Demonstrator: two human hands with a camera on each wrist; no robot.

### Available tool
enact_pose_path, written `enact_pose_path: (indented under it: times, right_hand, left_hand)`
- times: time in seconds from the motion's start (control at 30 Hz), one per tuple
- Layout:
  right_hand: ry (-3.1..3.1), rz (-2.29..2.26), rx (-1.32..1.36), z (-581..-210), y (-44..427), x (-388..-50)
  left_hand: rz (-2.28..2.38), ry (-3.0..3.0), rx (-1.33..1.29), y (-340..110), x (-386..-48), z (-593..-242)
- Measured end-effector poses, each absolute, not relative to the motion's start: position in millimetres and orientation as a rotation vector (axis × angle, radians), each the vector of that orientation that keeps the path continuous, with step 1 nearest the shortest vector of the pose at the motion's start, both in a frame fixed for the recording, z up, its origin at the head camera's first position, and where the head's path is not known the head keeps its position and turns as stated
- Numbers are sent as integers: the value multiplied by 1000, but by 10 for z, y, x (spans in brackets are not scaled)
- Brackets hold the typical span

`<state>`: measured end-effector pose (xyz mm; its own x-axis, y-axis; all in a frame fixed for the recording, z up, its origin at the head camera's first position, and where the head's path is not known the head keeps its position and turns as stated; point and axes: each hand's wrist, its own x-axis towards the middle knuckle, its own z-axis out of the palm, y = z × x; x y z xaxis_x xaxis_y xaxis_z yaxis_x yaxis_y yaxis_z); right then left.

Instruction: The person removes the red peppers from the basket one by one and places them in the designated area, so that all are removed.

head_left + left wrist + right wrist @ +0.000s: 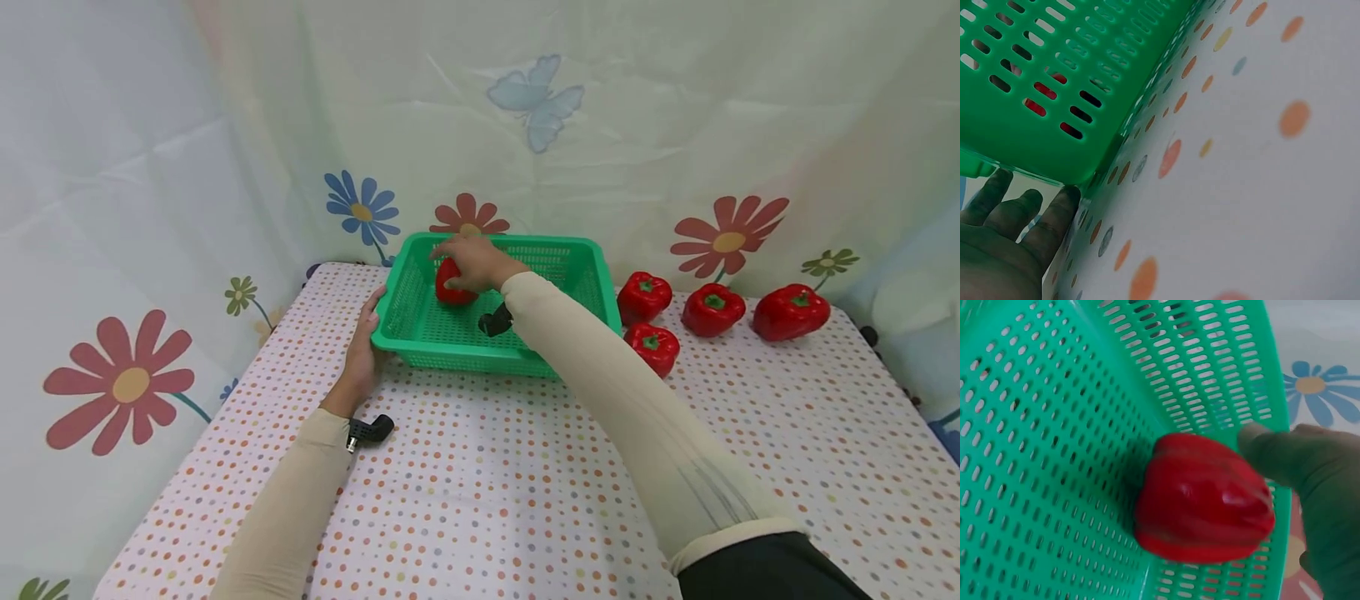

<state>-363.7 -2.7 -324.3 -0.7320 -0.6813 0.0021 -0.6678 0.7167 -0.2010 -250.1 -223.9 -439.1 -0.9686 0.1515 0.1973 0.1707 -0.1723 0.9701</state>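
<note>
A green perforated plastic basket [480, 357] stands toward the back of the table. Inside its left part lies a red bell pepper [454, 285], which in the right wrist view leans by the basket wall. Over that pepper is my right hand [474, 260]. Its fingers spread loosely, and one fingertip lies close against the pepper's edge in the right wrist view; part of the hand is out of that frame. My left hand [363, 350] touches the basket's left side. Its straight fingers [1054, 228] meet the basket's lower edge in the left wrist view.
Right of the basket are several red bell peppers: one near its back corner [643, 297], one in front of that [652, 348], and others farther right [712, 309] [791, 312]. A dotted cloth [465, 483] covers the table. A flowered curtain [630, 125] hangs behind.
</note>
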Motion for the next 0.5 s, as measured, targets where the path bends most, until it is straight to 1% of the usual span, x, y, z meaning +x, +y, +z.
enact_pose_path:
  times: [0.17, 0.33, 0.4, 0.5]
  right_hand:
    - [2873, -52, -1105, -3308, -69, -3627]
    - [2952, 135, -1027, -3338, -51, -3619]
    - [2939, 127, -979, -3351, -14, -3614]
    - [2911, 5, -836, -3392, 57, -3590]
  left_hand:
    - [-2352, -2015, -388, -2226, -2532, -4465]
    - [-2344, -2000, -405, -2232, -2526, -4422]
    - [-2338, -2002, -399, -2237, -2526, -4405]
    - [-2334, -2009, -400, -2242, -2535, -4407]
